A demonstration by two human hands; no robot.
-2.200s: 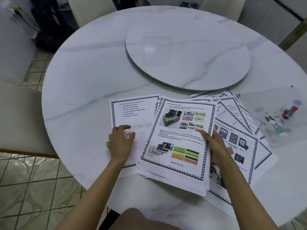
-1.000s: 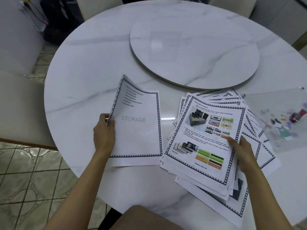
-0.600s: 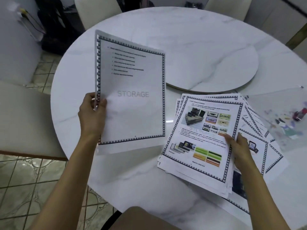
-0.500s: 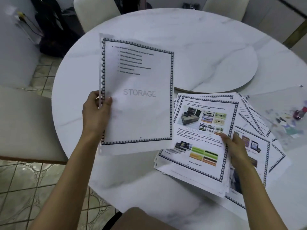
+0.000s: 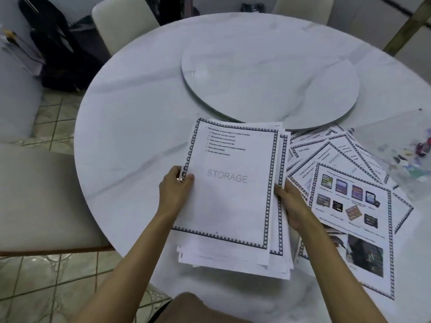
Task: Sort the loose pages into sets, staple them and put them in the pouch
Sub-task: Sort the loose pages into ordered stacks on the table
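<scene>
1. White paper is the main hazard: the STORAGE page (image 5: pixel 228 183) lies on top of a stack (image 5: pixel 233 262) whose lower sheets stick out unevenly at the near and right edges. If the person squares them carelessly, they could slide apart again.
2. The left hand (image 5: pixel 175 194) pinches the left edge of the STORAGE page, with the thumb on top. Such a narrow pinch on a single sheet could crease it, or tug it off the sheets below.
3. The right hand (image 5: pixel 291 206) grips the right edge of the stack, though its fingertips are hidden under the paper. That edge sits just beside the fanned pages (image 5: pixel 349 201), so a stray sheet could be caught up and end up in the wrong set.
4. The near end of the stack is close to the rim of the marble table (image 5: pixel 140 127). I cannot tell whether the stack is resting or lifted, but either way a loose bottom sheet could slip to the floor.
5. The clear pouch (image 5: pixel 396 141) lies at the far right, and the corners of the fanned pages reach its edge. A small red object (image 5: pixel 423 145) shows at it, and I cannot tell what it is. Sweeping pages that way could push the pouch and the object further out of reach.
6. Nothing looks stapled yet, so every set is loose, and any bump risks undoing the sorting.
</scene>
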